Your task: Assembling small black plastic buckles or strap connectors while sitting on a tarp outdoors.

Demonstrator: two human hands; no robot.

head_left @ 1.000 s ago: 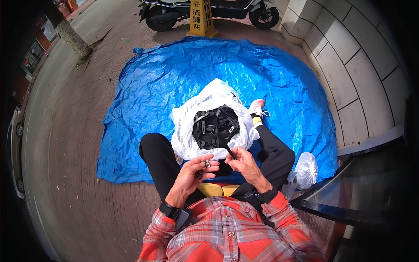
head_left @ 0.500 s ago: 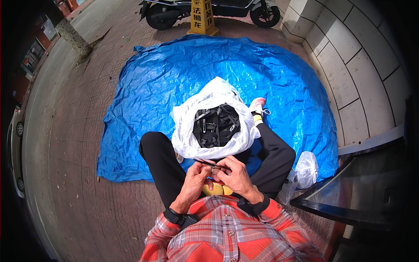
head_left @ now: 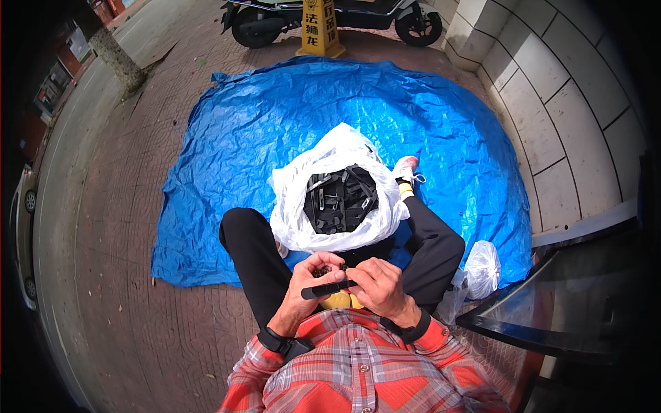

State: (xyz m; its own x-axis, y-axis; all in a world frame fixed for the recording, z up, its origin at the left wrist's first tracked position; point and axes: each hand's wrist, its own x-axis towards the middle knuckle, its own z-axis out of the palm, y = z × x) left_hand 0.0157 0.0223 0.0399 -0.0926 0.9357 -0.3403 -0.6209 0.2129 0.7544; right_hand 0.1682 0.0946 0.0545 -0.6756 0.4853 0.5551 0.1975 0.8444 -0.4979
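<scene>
My hands meet in my lap, just on the near side of a white plastic bag (head_left: pixel 289 206) that stands open with many black plastic parts (head_left: pixel 341 199) inside. A flat black plastic strip (head_left: pixel 323 289) slants across in front of my left palm, its right end pinched in the closed fingers of my right hand (head_left: pixel 380 283). My left hand (head_left: pixel 303 286) is curled around small dark pieces (head_left: pixel 322 271); their exact kind is too small to tell. Between the two hands the fingertips nearly touch, partly hiding the pieces.
Under the bag lies a crumpled blue tarp (head_left: pixel 255 138). A small knotted white bag (head_left: pixel 483 268) sits right of my knee, beside a dark framed panel (head_left: pixel 537 330). Farther off are a yellow floor sign (head_left: pixel 320 31), a scooter (head_left: pixel 268 24) and a tiled wall (head_left: pixel 551 138).
The black strip has swung from above my fingers to a slant in front of my left palm. My right hand has shifted slightly right, and dark pieces now show in my left hand.
</scene>
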